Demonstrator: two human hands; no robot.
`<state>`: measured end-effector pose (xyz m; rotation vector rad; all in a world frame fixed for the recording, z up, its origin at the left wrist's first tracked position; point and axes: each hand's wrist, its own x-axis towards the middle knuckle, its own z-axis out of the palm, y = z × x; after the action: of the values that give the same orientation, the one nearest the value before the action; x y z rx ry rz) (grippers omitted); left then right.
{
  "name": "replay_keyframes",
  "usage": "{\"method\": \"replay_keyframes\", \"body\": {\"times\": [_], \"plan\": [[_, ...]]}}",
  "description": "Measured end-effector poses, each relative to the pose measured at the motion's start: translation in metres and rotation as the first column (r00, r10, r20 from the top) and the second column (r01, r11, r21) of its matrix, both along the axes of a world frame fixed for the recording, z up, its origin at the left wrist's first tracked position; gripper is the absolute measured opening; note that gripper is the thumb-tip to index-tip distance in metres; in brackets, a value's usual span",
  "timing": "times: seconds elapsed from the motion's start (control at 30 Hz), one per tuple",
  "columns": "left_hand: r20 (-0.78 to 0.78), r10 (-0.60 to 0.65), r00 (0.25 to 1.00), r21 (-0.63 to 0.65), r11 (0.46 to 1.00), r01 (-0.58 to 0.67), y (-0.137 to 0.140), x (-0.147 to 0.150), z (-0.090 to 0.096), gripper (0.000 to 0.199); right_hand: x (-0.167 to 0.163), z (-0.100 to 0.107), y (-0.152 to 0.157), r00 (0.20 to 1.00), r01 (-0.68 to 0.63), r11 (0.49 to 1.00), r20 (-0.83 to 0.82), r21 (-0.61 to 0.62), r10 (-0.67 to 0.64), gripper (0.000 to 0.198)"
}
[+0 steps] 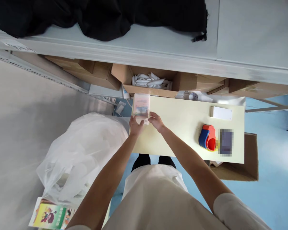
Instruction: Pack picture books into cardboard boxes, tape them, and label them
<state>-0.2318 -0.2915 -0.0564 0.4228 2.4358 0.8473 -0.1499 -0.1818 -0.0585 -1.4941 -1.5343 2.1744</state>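
Observation:
A flat, clear-wrapped packet (141, 105) with pale pink and blue print lies at the far left end of the cream table (177, 127). My left hand (136, 126) grips its near left edge, thumb and fingers apart across the end of the wrapping. At the near right corner, my right hand (156, 122) pinches the wrapping between bent fingers. Whether this is one packet or a thin stack cannot be made out.
An open carton (151, 92) of white packets stands behind the table. To the right are a red and blue tape dispenser (207, 138), a white box (221, 113) and a blurred dark rectangle (226, 141). A large translucent bag (86, 150) bulges at left. A grey shelf (134, 48) overhangs the back.

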Motion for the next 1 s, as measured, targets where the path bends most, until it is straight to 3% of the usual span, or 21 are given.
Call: {"method": "replay_keyframes", "body": {"times": [0.13, 0.23, 0.37, 0.53, 0.67, 0.83, 0.93, 1.0], "plan": [[0.072, -0.247, 0.966, 0.094, 0.966, 0.240, -0.020, 0.027, 0.029, 0.048, 0.060, 0.013, -0.024, 0.995, -0.067, 0.997, 0.070, 0.040, 0.064, 0.044], [0.248, -0.427, 0.870, 0.172, 0.903, 0.394, -0.044, 0.053, 0.047, 0.049, 0.117, 0.027, -0.045, 0.991, -0.079, 0.996, 0.113, 0.046, 0.073, 0.039], [0.374, -0.512, 0.773, 0.211, 0.859, 0.467, -0.079, 0.080, 0.059, 0.052, 0.185, 0.042, -0.065, 0.986, -0.018, 0.987, 0.164, 0.158, -0.008, 0.036], [0.349, -0.563, 0.749, 0.163, 0.824, 0.543, -0.107, 0.091, 0.068, 0.053, 0.229, 0.053, -0.073, 0.982, 0.005, 0.954, 0.181, 0.300, -0.062, 0.034], [0.313, -0.474, 0.823, 0.139, 0.880, 0.454, -0.116, 0.099, 0.086, 0.051, 0.234, 0.059, -0.066, 0.988, -0.103, 0.929, 0.148, 0.355, 0.053, 0.036], [0.224, -0.310, 0.924, 0.141, 0.949, 0.284, -0.122, 0.133, 0.108, 0.049, 0.224, 0.057, -0.044, 0.949, -0.308, 0.867, 0.062, 0.392, 0.310, 0.039], [0.216, -0.083, 0.973, 0.225, 0.974, 0.033, -0.131, 0.167, 0.109, 0.049, 0.215, 0.051, -0.033, 0.875, -0.449, 0.808, 0.003, 0.382, 0.485, 0.039], [0.270, 0.126, 0.954, 0.275, 0.940, -0.202, -0.142, 0.192, 0.107, 0.046, 0.208, 0.046, -0.032, 0.804, -0.551, 0.745, -0.001, 0.375, 0.595, 0.038]]}}
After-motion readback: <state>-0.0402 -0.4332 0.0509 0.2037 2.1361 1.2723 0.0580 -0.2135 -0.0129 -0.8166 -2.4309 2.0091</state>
